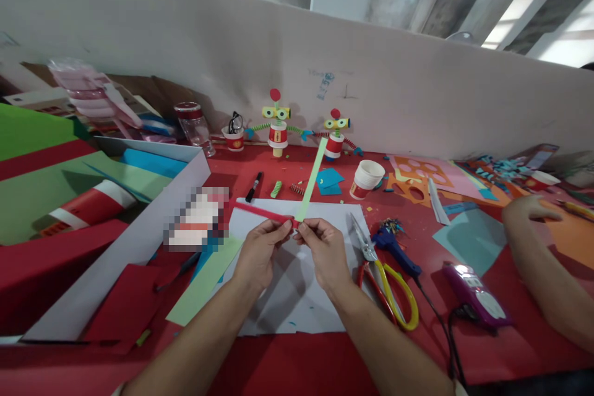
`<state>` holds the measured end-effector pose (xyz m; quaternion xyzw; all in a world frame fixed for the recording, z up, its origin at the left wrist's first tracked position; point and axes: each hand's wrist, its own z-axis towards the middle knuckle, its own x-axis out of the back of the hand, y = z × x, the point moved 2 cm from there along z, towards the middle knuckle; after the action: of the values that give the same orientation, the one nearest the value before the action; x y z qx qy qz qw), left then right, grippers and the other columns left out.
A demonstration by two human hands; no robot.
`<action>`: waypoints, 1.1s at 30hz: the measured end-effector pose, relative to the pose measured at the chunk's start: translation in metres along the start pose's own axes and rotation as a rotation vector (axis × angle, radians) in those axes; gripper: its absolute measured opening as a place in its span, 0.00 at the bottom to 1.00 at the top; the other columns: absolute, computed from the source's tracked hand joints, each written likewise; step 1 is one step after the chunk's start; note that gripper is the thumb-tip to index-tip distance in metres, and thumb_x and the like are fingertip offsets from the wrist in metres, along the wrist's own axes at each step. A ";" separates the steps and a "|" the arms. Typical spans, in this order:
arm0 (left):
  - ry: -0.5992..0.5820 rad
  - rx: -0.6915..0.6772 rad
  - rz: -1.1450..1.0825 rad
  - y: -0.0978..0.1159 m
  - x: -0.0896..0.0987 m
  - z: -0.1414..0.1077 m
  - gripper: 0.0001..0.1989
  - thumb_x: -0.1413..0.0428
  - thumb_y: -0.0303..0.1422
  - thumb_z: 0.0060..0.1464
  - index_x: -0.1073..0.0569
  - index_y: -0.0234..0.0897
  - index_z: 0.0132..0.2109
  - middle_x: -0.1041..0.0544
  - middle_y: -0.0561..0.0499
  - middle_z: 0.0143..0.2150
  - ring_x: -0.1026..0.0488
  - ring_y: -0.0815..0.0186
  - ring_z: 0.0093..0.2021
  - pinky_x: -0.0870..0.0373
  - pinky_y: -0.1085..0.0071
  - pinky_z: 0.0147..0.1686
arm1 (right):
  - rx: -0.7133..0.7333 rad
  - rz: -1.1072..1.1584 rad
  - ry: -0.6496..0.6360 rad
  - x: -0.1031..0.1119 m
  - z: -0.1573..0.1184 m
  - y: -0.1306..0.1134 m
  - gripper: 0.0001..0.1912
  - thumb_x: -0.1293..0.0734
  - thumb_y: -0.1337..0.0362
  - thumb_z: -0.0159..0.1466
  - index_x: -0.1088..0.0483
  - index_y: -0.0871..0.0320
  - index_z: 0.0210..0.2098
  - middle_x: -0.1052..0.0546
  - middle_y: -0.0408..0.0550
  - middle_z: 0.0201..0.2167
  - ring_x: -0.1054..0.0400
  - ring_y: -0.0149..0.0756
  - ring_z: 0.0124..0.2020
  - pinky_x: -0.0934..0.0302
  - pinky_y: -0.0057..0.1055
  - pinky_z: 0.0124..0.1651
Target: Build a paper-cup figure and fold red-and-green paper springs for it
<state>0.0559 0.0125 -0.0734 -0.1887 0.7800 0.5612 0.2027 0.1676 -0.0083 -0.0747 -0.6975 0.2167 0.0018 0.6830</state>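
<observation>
Green paper makes a long thin strip [312, 180] that sticks up mid frame, and its low end meets a red strip [260, 210] going off to the left. The left hand [260, 250] has thumb & finger pinched on the red strip, and the right hand [328, 250] has thumb & finger pinched on the foot of the green strip. They hold right at the corner, prob so the ends don't slip apart. Both strips look flat, and kinda stiff too, b/c the far ends stick out straight.

Under the hands is a smooth white sheet [290, 303], maybe to keep the red table [232, 167] clean. Right of it lie scissors [364, 242] w/ shiny metal blades, prob put close for a quick grab. Next to them is a blue glue gun [400, 252], hard plastic I think. Above the hands are a green coil [276, 189] & a stripy coil [297, 190], curly like springs. Top middle, a bigger cup toy [278, 135] & a smaller cup toy [334, 146] stand by the wall [223, 43], maybe to look at, w/ round eyes & bendy arms
</observation>
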 end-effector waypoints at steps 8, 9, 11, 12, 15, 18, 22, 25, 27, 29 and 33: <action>-0.064 -0.073 0.097 -0.004 -0.005 -0.007 0.09 0.33 0.32 0.36 0.24 0.35 0.26 0.24 0.53 0.26 0.29 0.68 0.31 0.35 0.71 0.39 | 0.001 0.120 -0.013 -0.003 -0.003 0.000 0.10 0.27 0.59 0.50 0.30 0.56 0.25 0.27 0.40 0.24 0.33 0.31 0.29 0.34 0.34 0.41; -0.050 -0.083 0.098 -0.004 -0.004 -0.006 0.09 0.33 0.33 0.36 0.24 0.35 0.26 0.24 0.53 0.26 0.29 0.68 0.31 0.35 0.72 0.38 | -0.007 0.117 -0.017 -0.005 -0.004 0.000 0.10 0.27 0.59 0.50 0.29 0.57 0.25 0.27 0.40 0.24 0.33 0.31 0.29 0.35 0.34 0.41; -0.032 -0.094 0.106 -0.004 -0.001 -0.004 0.09 0.33 0.33 0.36 0.23 0.35 0.26 0.24 0.53 0.26 0.30 0.69 0.30 0.36 0.72 0.37 | -0.022 0.102 -0.025 -0.007 -0.006 0.000 0.10 0.27 0.59 0.49 0.29 0.57 0.25 0.27 0.40 0.24 0.33 0.31 0.29 0.35 0.33 0.39; -0.028 -0.096 0.114 -0.003 0.001 -0.002 0.09 0.33 0.34 0.36 0.23 0.35 0.26 0.24 0.53 0.26 0.30 0.69 0.30 0.36 0.72 0.36 | -0.028 0.098 -0.027 -0.007 -0.006 -0.001 0.09 0.27 0.60 0.49 0.29 0.57 0.25 0.27 0.41 0.25 0.33 0.31 0.29 0.36 0.32 0.38; -0.035 -0.097 0.153 0.000 0.004 0.001 0.09 0.33 0.35 0.37 0.23 0.35 0.26 0.25 0.54 0.25 0.32 0.69 0.28 0.36 0.73 0.34 | -0.034 0.085 -0.030 -0.008 -0.007 -0.004 0.09 0.26 0.62 0.48 0.29 0.57 0.26 0.26 0.40 0.25 0.34 0.30 0.28 0.37 0.29 0.35; -0.064 -0.104 0.215 0.003 0.005 0.002 0.09 0.34 0.36 0.38 0.24 0.36 0.26 0.27 0.54 0.24 0.32 0.70 0.27 0.36 0.73 0.34 | 0.000 0.035 -0.052 -0.006 -0.007 -0.006 0.09 0.27 0.63 0.49 0.29 0.56 0.29 0.26 0.40 0.26 0.33 0.30 0.29 0.39 0.27 0.34; -0.122 -0.107 0.269 0.007 0.004 0.002 0.09 0.36 0.37 0.41 0.24 0.36 0.26 0.26 0.53 0.24 0.31 0.68 0.28 0.35 0.71 0.35 | 0.033 -0.024 -0.098 -0.004 -0.007 -0.006 0.06 0.29 0.62 0.53 0.27 0.57 0.30 0.25 0.41 0.26 0.32 0.31 0.29 0.37 0.29 0.36; -0.120 -0.108 0.268 0.008 0.003 0.001 0.09 0.36 0.37 0.41 0.23 0.36 0.25 0.25 0.52 0.24 0.31 0.68 0.27 0.35 0.71 0.35 | 0.016 -0.019 -0.082 -0.005 -0.006 -0.006 0.06 0.29 0.62 0.53 0.27 0.58 0.28 0.25 0.41 0.25 0.32 0.31 0.28 0.36 0.31 0.37; -0.111 -0.115 0.273 0.008 0.003 0.001 0.09 0.35 0.38 0.40 0.23 0.36 0.25 0.24 0.52 0.24 0.31 0.67 0.28 0.35 0.71 0.35 | -0.014 0.004 -0.060 -0.006 -0.006 -0.006 0.07 0.28 0.62 0.52 0.27 0.58 0.27 0.24 0.42 0.24 0.32 0.31 0.28 0.36 0.31 0.37; -0.098 -0.133 0.293 0.008 0.003 0.000 0.09 0.36 0.38 0.40 0.22 0.36 0.26 0.24 0.52 0.24 0.30 0.67 0.28 0.35 0.71 0.35 | -0.041 0.053 -0.033 -0.007 -0.006 -0.005 0.07 0.28 0.62 0.51 0.28 0.58 0.26 0.24 0.42 0.23 0.32 0.30 0.27 0.36 0.30 0.37; -0.097 -0.155 0.274 0.005 0.002 -0.001 0.09 0.39 0.38 0.46 0.21 0.35 0.29 0.23 0.51 0.26 0.30 0.67 0.30 0.35 0.71 0.36 | -0.052 0.169 0.043 -0.008 -0.005 -0.001 0.09 0.26 0.62 0.48 0.28 0.59 0.25 0.24 0.42 0.22 0.32 0.30 0.26 0.37 0.30 0.35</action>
<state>0.0517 0.0131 -0.0703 -0.0685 0.7419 0.6506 0.1467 0.1595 -0.0110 -0.0707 -0.6942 0.2892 0.0501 0.6573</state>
